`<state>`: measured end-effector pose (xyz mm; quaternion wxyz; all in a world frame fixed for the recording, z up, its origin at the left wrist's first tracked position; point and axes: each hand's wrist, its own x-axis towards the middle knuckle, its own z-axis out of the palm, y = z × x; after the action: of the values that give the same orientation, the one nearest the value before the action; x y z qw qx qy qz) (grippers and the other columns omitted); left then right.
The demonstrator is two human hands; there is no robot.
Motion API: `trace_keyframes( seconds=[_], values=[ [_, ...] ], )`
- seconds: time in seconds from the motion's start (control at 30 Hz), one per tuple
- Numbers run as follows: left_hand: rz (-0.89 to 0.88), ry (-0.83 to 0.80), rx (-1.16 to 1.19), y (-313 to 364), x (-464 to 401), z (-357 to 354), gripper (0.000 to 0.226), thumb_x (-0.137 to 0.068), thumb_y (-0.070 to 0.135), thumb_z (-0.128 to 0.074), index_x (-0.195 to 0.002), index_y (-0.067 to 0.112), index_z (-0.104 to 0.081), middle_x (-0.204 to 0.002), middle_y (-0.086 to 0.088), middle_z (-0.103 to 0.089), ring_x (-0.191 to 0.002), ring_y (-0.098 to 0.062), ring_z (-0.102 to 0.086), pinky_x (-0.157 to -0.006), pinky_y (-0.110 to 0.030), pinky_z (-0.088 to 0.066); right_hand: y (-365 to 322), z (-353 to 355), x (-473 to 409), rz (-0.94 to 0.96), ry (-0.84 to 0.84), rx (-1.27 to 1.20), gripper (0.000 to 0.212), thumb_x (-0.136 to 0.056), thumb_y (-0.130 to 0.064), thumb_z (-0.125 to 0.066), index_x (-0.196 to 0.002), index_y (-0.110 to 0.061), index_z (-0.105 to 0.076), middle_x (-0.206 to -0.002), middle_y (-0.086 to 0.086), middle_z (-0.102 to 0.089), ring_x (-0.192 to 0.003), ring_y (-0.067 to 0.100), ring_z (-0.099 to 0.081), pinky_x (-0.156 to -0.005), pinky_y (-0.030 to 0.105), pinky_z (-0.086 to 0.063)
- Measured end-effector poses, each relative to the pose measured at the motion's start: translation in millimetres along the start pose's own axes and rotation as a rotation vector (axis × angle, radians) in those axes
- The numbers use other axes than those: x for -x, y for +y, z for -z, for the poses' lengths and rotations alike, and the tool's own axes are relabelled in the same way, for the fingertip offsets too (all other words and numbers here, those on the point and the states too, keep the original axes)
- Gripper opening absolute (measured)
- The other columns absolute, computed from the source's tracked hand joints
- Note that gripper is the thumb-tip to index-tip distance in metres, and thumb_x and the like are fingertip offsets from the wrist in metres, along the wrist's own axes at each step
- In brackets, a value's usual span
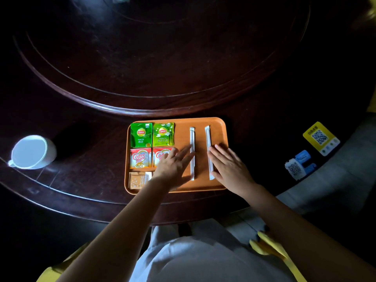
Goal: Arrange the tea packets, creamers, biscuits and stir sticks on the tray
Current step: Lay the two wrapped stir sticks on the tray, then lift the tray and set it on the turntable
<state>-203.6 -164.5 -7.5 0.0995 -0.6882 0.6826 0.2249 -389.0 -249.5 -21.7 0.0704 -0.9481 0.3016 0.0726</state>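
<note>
An orange tray (203,185) lies on the dark table. Two green Lipton tea packets (141,134) (163,134) sit side by side at its far left. Below them lie two red Coffee-mate creamers (140,158) (159,156), the right one partly under my left hand (173,166). A brown biscuit packet (138,180) lies at the near left corner. Two white wrapped stir sticks (192,139) (207,137) lie parallel in the tray's right half. My left hand rests flat, fingertips against the left stick. My right hand (230,166) lies flat, touching the right stick. Neither hand holds anything.
A white cup (32,152) stands on the table at the left. A raised round turntable (142,106) fills the table behind the tray. At the right edge lie a yellow QR card (321,138) and a blue-and-white QR sticker (300,165).
</note>
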Motion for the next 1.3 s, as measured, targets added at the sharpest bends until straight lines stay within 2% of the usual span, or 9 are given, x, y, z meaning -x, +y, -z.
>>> trace_keyframes(
  seconds=[0.37,0.53,0.63,0.73,0.8,0.87,1.0,1.13,1.3],
  values=[
    [0.032,0.007,0.036,1.7,2.8,3.1,0.079,-0.083,0.052,-0.053,-0.146,0.029,-0.012,-0.159,-0.001,-0.006,-0.139,-0.033,-0.018,-0.107,-0.047,-0.031,-2.7,3.6,0.1,-0.042,0.065,-0.035,0.065,-0.067,-0.030,-0.079,-0.125,-0.011,-0.056,-0.134,0.006,-0.057,-0.128,0.024,-0.049,-0.100,0.050,-0.042],
    [0.136,0.555,0.452,-13.6,32.2,1.3,0.056,-0.081,0.042,-0.049,-0.128,0.013,-0.049,-0.128,-0.014,-0.056,-0.115,-0.030,-0.049,-0.096,-0.039,-0.042,1.9,11.0,7.7,-0.278,0.318,-0.185,0.048,-0.073,-0.016,-0.075,-0.118,-0.007,-0.061,-0.116,0.014,-0.066,-0.107,0.033,-0.062,-0.088,0.047,-0.051],
    [0.348,0.713,0.355,-41.2,57.7,-0.5,0.040,-0.082,0.035,-0.046,-0.109,0.010,-0.060,-0.101,-0.015,-0.066,-0.092,-0.034,-0.058,-0.078,-0.040,-0.045,2.9,16.0,12.0,-0.422,0.252,-0.205,0.048,-0.078,-0.018,-0.070,-0.124,-0.010,-0.056,-0.120,0.015,-0.062,-0.110,0.035,-0.059,-0.087,0.048,-0.049],
    [0.625,0.604,0.236,-71.1,77.5,-3.1,0.037,-0.077,0.036,-0.041,-0.095,0.013,-0.063,-0.089,-0.014,-0.066,-0.086,-0.038,-0.060,-0.070,-0.044,-0.045,3.0,24.7,8.0,-0.576,0.054,-0.202,0.056,-0.088,-0.028,-0.056,-0.140,-0.019,-0.035,-0.142,0.010,-0.041,-0.129,0.029,-0.040,-0.096,0.045,-0.042],
    [0.764,0.502,0.279,-84.1,82.7,-2.1,0.038,-0.077,0.034,-0.045,-0.102,0.011,-0.061,-0.100,-0.019,-0.064,-0.097,-0.040,-0.056,-0.080,-0.049,-0.043,2.2,28.8,2.3,-0.635,-0.036,-0.183,0.059,-0.092,-0.032,-0.050,-0.144,-0.021,-0.025,-0.147,0.009,-0.031,-0.133,0.027,-0.033,-0.099,0.043,-0.040],
    [0.837,0.395,0.355,-92.3,80.6,0.8,0.038,-0.082,0.029,-0.051,-0.113,0.009,-0.056,-0.112,-0.022,-0.060,-0.108,-0.041,-0.052,-0.087,-0.051,-0.041,-1.1,31.4,-5.6,-0.664,-0.060,-0.169,0.056,-0.092,-0.033,-0.049,-0.142,-0.018,-0.027,-0.142,0.011,-0.034,-0.130,0.028,-0.036,-0.096,0.041,-0.042],
    [0.798,0.288,0.486,-99.9,69.3,-0.1,0.030,-0.084,0.032,-0.055,-0.106,0.011,-0.057,-0.110,-0.017,-0.062,-0.105,-0.036,-0.056,-0.082,-0.043,-0.045,-11.4,28.6,-22.1,-0.738,-0.060,-0.223,0.038,-0.091,-0.029,-0.054,-0.123,-0.010,-0.047,-0.127,0.014,-0.050,-0.116,0.031,-0.051,-0.090,0.040,-0.048],
    [0.765,0.316,0.616,-101.5,64.2,-3.2,0.018,-0.082,0.023,-0.059,-0.090,0.007,-0.061,-0.098,-0.019,-0.066,-0.093,-0.037,-0.060,-0.071,-0.038,-0.047,-15.9,22.8,-27.2,-0.830,-0.003,-0.354,0.029,-0.087,-0.007,-0.056,-0.116,-0.007,-0.051,-0.119,0.017,-0.057,-0.109,0.035,-0.057,-0.089,0.043,-0.051],
    [0.742,0.367,0.712,-106.9,69.9,-3.8,0.016,-0.079,0.008,-0.057,-0.091,0.007,-0.067,-0.094,-0.019,-0.070,-0.092,-0.038,-0.063,-0.072,-0.036,-0.047,-11.5,18.4,-24.5,-0.868,0.092,-0.489,0.026,-0.082,0.005,-0.054,-0.106,-0.002,-0.058,-0.111,0.021,-0.062,-0.107,0.037,-0.056,-0.091,0.042,-0.047]
  ],
)
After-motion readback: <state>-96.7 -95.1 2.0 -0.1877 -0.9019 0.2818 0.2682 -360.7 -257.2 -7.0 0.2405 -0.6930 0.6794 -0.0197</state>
